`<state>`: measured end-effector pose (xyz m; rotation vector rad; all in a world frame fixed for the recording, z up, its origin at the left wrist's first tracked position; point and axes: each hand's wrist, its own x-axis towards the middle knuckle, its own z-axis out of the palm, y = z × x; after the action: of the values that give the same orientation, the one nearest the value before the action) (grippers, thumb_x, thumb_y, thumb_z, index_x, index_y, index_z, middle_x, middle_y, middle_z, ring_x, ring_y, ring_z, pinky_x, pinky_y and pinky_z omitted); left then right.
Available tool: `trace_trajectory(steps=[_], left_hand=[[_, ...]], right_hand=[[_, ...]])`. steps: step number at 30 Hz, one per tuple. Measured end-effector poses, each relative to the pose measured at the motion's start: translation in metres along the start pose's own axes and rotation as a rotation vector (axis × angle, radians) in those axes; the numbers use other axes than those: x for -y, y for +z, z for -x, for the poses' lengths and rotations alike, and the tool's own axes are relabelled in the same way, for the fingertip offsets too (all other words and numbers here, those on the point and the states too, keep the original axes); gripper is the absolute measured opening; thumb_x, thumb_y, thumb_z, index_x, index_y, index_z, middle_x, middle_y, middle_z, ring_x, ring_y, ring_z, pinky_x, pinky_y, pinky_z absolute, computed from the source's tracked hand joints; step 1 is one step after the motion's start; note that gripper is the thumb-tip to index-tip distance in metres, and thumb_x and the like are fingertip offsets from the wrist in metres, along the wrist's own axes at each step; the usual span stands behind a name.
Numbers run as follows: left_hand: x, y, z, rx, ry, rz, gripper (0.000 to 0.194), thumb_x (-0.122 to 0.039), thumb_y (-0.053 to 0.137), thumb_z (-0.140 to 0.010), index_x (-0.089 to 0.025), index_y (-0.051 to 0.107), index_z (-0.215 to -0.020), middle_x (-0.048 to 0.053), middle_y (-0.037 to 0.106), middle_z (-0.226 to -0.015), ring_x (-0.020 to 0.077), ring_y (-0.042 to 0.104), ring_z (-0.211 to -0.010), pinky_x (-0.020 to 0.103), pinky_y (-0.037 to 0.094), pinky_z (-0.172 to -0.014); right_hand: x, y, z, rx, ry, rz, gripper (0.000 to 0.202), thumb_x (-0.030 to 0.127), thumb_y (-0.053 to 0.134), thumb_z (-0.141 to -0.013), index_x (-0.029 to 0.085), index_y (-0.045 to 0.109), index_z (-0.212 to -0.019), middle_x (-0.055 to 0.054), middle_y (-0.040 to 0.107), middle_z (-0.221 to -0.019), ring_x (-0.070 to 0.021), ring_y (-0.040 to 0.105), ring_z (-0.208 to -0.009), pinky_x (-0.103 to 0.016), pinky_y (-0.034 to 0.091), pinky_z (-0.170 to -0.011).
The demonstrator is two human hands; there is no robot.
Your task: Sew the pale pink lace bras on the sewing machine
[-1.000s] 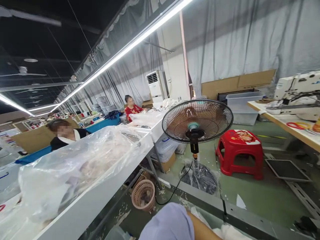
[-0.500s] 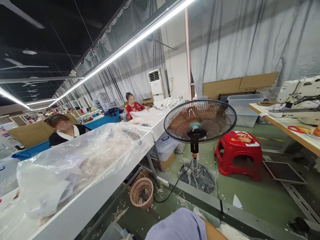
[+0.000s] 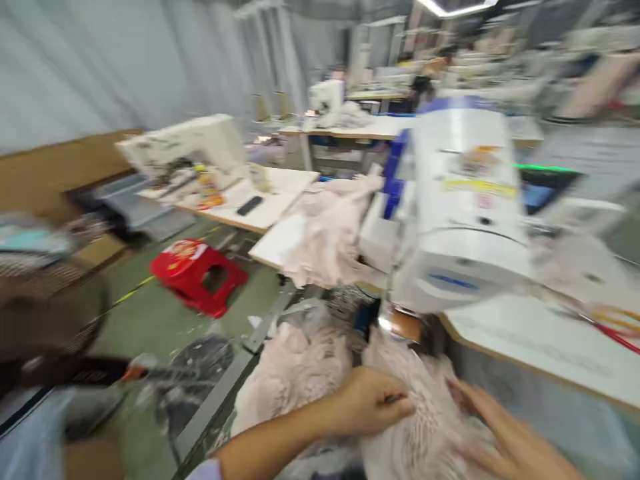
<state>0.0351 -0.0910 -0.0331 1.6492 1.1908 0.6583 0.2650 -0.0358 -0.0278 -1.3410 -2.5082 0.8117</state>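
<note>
Pale pink ruffled fabric [image 3: 415, 427] hangs below the head of a white sewing machine [image 3: 465, 220], right in front of me. My left hand [image 3: 373, 403] is closed on this fabric, its fingers curled in a pinch near the fabric's left side. To the right, my right hand [image 3: 500, 437] lies along the fabric with its fingers stretched out; motion blurs it. A second heap of the same pale fabric [image 3: 295, 373] sits to the left, partly behind my left forearm. More pink fabric [image 3: 330, 227] drapes over the table beside the machine.
At the left stand a red stool [image 3: 197, 273] and a blurred floor fan [image 3: 50, 313]. Another sewing machine [image 3: 195, 150] is on a table with a dark phone-like object [image 3: 250, 205]. Red-handled scissors [image 3: 615, 333] lie on the right tabletop [image 3: 530, 347].
The view has swung sharply right, from the fan and the plastic-covered table to the sewing machine. Both my hands and the pink fabric are now in sight; before, only a lavender sleeve and part of an arm showed.
</note>
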Motion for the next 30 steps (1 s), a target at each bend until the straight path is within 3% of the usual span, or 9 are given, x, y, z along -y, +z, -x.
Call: trace_trajectory(steps=[2, 4, 6, 8, 13, 16, 20, 26, 30], left_hand=[[-0.005, 0.004, -0.005, 0.068, 0.12, -0.051, 0.039, -0.027, 0.053, -0.091, -0.017, 0.037, -0.057, -0.007, 0.03, -0.052, 0.0063, 0.028, -0.049, 0.025, 0.018, -0.05], [-0.012, 0.003, -0.009, 0.084, 0.14, -0.1, 0.038, -0.03, 0.051, -0.09, -0.017, 0.039, -0.056, -0.006, 0.034, -0.053, 0.007, 0.03, -0.05, 0.026, 0.018, -0.052], [-0.019, -0.006, -0.014, 0.009, 0.047, -0.132, 0.041, -0.035, 0.051, -0.088, -0.017, 0.039, -0.053, -0.006, 0.033, -0.051, 0.0081, 0.03, -0.051, 0.026, 0.018, -0.052], [-0.024, -0.024, -0.021, -0.095, -0.081, -0.119, 0.04, -0.041, 0.054, -0.083, -0.018, 0.041, -0.053, -0.005, 0.035, -0.051, 0.0092, 0.032, -0.051, 0.024, 0.021, -0.051], [-0.029, -0.064, -0.042, -0.339, -0.191, -0.092, 0.028, -0.044, 0.057, -0.076, -0.019, 0.053, -0.065, -0.004, 0.046, -0.057, 0.0113, 0.04, -0.056, 0.023, 0.03, -0.053], [-0.024, -0.07, -0.051, -0.426, -0.22, -0.103, 0.034, -0.042, 0.057, -0.076, -0.02, 0.04, -0.056, -0.006, 0.033, -0.053, 0.0094, 0.03, -0.052, 0.023, 0.024, -0.051], [-0.018, -0.071, -0.057, -0.415, -0.278, -0.122, 0.044, -0.04, 0.055, -0.076, -0.022, 0.025, -0.05, -0.007, 0.017, -0.047, 0.0081, 0.019, -0.049, 0.025, 0.018, -0.048], [-0.025, -0.075, -0.064, -0.422, -0.136, -0.101, 0.021, -0.036, 0.056, -0.074, -0.018, 0.057, -0.064, 0.001, 0.06, -0.064, 0.016, 0.05, -0.067, 0.024, 0.042, -0.059], [-0.027, -0.074, -0.066, -0.418, -0.152, -0.122, 0.023, -0.038, 0.056, -0.075, -0.018, 0.057, -0.063, 0.002, 0.061, -0.063, 0.0189, 0.055, -0.074, 0.023, 0.044, -0.06]], right_hand=[[-0.003, 0.005, 0.011, 0.055, 0.03, -0.196, 0.083, 0.075, 0.066, -0.071, 0.022, 0.057, -0.133, -0.018, 0.057, -0.135, -0.0348, 0.054, -0.125, -0.046, 0.047, -0.101], [0.001, 0.01, 0.005, 0.151, -0.048, -0.464, 0.072, 0.079, 0.053, -0.078, 0.019, 0.067, -0.113, -0.015, 0.068, -0.109, -0.03, 0.063, -0.105, -0.039, 0.05, -0.09], [0.009, 0.013, -0.009, 0.148, -0.054, -0.595, 0.06, 0.076, 0.046, -0.084, 0.019, 0.065, -0.078, -0.005, 0.062, -0.07, -0.0206, 0.06, -0.069, -0.03, 0.047, -0.066], [0.018, 0.011, -0.026, 0.035, 0.015, -0.635, 0.058, 0.072, 0.045, -0.087, 0.02, 0.053, -0.062, 0.001, 0.048, -0.056, -0.015, 0.046, -0.055, -0.027, 0.037, -0.055], [0.03, -0.001, -0.062, -0.12, 0.121, -0.677, 0.057, 0.071, 0.049, -0.082, 0.02, 0.043, -0.057, 0.002, 0.04, -0.057, -0.013, 0.039, -0.055, -0.025, 0.03, -0.052], [0.027, -0.005, -0.076, -0.075, 0.149, -0.737, 0.058, 0.071, 0.052, -0.081, 0.02, 0.039, -0.055, 0.002, 0.037, -0.054, -0.0121, 0.036, -0.052, -0.025, 0.03, -0.05], [0.017, -0.006, -0.084, -0.042, 0.169, -0.768, 0.051, 0.062, 0.058, -0.083, 0.02, 0.047, -0.056, 0.001, 0.044, -0.052, -0.0148, 0.045, -0.052, -0.027, 0.039, -0.052], [0.008, -0.005, -0.088, -0.069, 0.144, -0.753, 0.039, 0.056, 0.064, -0.083, 0.021, 0.062, -0.064, -0.001, 0.054, -0.057, -0.0221, 0.059, -0.067, -0.032, 0.049, -0.065], [0.002, -0.004, -0.091, -0.052, 0.126, -0.778, 0.04, 0.06, 0.064, -0.081, 0.022, 0.066, -0.068, -0.001, 0.057, -0.06, -0.0238, 0.061, -0.072, -0.034, 0.051, -0.07]])
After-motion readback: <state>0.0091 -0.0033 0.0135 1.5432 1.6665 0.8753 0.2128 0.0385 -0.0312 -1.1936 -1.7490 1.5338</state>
